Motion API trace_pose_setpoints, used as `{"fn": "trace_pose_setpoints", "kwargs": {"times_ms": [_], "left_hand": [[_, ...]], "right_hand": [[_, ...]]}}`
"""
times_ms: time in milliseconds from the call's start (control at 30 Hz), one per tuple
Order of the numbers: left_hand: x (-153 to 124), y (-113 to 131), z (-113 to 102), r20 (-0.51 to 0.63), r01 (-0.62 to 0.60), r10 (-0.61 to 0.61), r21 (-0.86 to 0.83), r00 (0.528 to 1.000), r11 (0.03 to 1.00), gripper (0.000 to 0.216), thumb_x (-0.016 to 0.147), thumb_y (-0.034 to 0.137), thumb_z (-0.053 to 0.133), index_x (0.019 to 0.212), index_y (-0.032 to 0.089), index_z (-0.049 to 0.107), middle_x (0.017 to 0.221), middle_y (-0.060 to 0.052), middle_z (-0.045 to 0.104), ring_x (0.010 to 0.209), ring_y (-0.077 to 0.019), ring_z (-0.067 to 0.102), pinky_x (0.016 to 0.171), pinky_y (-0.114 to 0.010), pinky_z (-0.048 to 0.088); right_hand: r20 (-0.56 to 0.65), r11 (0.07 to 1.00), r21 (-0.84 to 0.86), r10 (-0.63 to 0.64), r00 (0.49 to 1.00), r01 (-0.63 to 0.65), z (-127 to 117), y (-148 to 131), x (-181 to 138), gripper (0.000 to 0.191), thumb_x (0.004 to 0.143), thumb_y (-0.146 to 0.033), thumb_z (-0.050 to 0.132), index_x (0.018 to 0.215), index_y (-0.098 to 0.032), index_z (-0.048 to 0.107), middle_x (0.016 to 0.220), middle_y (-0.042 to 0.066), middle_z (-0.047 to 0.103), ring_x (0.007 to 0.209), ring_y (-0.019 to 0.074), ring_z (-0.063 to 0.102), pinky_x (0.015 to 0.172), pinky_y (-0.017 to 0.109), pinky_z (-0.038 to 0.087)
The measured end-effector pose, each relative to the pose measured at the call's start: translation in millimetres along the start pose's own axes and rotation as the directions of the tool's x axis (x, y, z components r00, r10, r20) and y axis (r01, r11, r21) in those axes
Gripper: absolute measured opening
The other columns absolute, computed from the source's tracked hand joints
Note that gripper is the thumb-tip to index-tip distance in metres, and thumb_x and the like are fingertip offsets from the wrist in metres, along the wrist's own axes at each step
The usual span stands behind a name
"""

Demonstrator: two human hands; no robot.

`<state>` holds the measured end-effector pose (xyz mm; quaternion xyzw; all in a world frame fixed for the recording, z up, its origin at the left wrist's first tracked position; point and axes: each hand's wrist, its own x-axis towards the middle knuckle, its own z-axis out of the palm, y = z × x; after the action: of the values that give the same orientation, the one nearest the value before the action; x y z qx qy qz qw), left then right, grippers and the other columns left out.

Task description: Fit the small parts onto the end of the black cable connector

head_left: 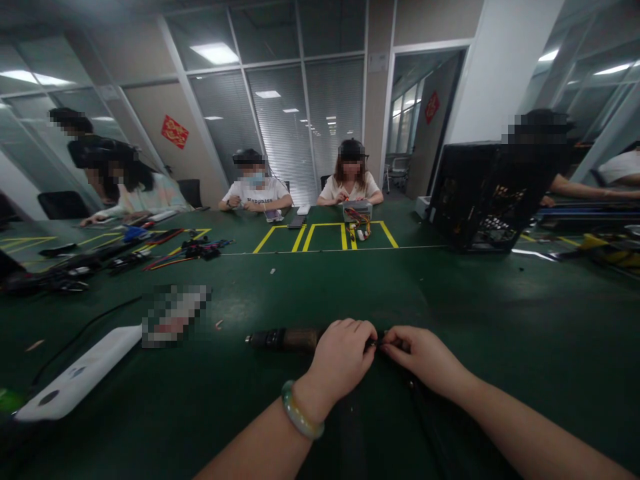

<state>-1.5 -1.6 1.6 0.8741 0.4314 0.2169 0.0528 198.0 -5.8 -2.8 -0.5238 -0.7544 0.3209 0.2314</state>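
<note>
Left hand [343, 353] grips a screwdriver [295, 339] at lower centre of the frame, over the worktop [320, 293]; right hand [425, 353] pinches a dark piece [379, 339] at its rear. Handling looks unfinished; whether the two are joined cannot be told.

1. Dim room; white light panels [215, 53] glare in the glass wall [265, 40].
2. The green table [310, 293] darkens toward the bottom corners; a black computer case [470, 200] loses detail in shadow.
3. The left hand [345, 350] and right hand [425, 350] look paler, slightly soft.
4. Side walls lean and stretch.
5. Coarse square blocks hide faces [350, 163] and a tabletop patch.
</note>
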Motion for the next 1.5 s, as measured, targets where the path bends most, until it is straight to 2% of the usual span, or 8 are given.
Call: {"fn": "trace_pose_setpoints", "kwargs": {"times_ms": [1500], "left_hand": [[1.2,-1.4,3.2,-0.011,-0.018,0.019,0.014,1.0,1.0,0.011,0.085,0.019,0.061,0.095,0.022,0.056,0.091,0.001,0.061,0.087,-0.0186,0.056,0.079,-0.035,0.042]], "right_hand": [[-0.002,1.0,-0.026,0.0,1.0,0.0,-0.4,1.8,1.0,0.014,0.089,-0.032,0.057,0.087,-0.024,0.068,0.078,-0.003,0.07,0.068,0.0147,0.062,0.059,0.023,0.039]]}}
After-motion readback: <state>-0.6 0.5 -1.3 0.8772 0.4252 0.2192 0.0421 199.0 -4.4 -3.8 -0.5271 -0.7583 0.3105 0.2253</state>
